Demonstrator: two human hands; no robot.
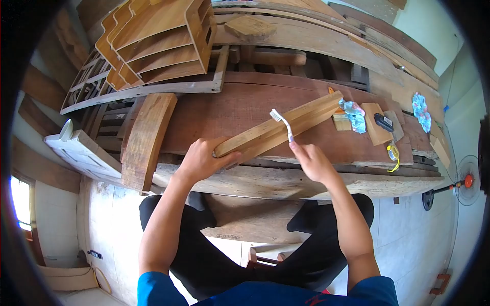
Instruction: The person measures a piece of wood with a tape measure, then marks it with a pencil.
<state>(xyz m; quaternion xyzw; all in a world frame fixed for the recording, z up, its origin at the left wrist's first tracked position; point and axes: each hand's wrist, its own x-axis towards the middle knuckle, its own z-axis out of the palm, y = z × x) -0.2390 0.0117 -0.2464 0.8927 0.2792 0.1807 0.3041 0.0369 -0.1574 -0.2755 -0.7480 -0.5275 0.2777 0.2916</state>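
My left hand (206,158) grips the near end of a long piece of wood (278,127), which slants away to the right across the reddish-brown plank (204,117). Its far end lies near a crumpled blue cloth or wrapper (353,115). In my right hand (312,162) is a white toothbrush (284,123), pinched by the end of its handle. The bristle head points up and left and overlaps the wood in this view. Beneath the far part of the wood, a paintbrush-like tool (341,121) with pale bristles is partly hidden.
At right lie a wood block (375,122), a black object (383,122), a yellow tape measure (392,151) and another crumpled blue piece (421,112). A wooden shelf organizer (158,43) stands at back left. One thick board (149,137) sits at left; a fan (467,180) stands far right.
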